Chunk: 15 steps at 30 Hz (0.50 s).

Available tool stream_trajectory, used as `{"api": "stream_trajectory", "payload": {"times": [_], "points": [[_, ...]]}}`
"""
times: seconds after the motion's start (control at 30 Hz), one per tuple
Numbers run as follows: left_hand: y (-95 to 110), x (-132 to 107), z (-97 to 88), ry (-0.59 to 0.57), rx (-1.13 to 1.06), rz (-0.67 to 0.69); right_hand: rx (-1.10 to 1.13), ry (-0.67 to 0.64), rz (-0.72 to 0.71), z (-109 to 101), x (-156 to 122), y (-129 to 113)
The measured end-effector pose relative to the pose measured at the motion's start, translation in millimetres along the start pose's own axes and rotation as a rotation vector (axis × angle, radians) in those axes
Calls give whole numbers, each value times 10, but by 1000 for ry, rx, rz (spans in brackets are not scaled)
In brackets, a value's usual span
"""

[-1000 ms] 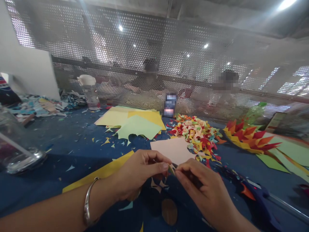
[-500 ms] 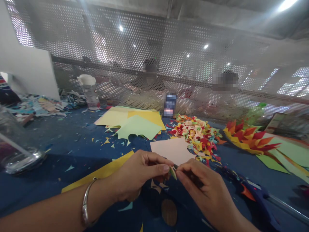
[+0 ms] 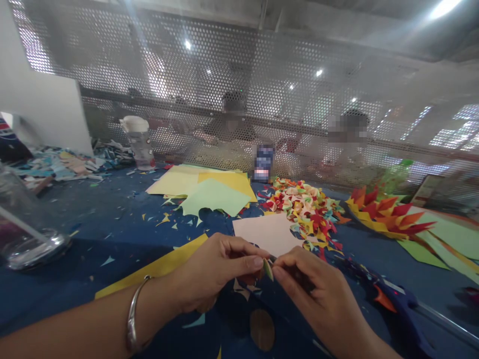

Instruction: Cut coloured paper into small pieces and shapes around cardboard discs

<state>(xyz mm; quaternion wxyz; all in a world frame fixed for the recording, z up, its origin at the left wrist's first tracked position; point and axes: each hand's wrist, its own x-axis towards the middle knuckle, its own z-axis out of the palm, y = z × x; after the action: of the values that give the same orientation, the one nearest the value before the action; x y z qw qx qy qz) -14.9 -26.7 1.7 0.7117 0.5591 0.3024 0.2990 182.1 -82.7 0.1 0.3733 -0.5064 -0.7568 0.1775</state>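
the left hand (image 3: 220, 271) and right hand (image 3: 318, 294) are meeting just in front of the pink sheet (image 3: 267, 233), both pinching one folded paper piece (image 3: 268, 269) at the fingertips. the piece is judged light, thin and easily creased; gripping it by the edges is advised. a glass jar (image 3: 22, 224), well left of the pink sheet, is holding a rod. a lidded bottle (image 3: 138, 142) is standing behind-left, contents unclear.

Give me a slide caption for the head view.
Left hand and right hand pinch a small paper piece above a blue table littered with coloured paper scraps.
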Motion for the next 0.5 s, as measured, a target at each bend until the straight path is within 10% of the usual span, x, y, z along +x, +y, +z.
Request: {"api": "stream_trajectory", "payload": {"times": [0.5], "points": [[-11,4,-4,0,51,8,-14,-31,39,-14,-8,-12]]}}
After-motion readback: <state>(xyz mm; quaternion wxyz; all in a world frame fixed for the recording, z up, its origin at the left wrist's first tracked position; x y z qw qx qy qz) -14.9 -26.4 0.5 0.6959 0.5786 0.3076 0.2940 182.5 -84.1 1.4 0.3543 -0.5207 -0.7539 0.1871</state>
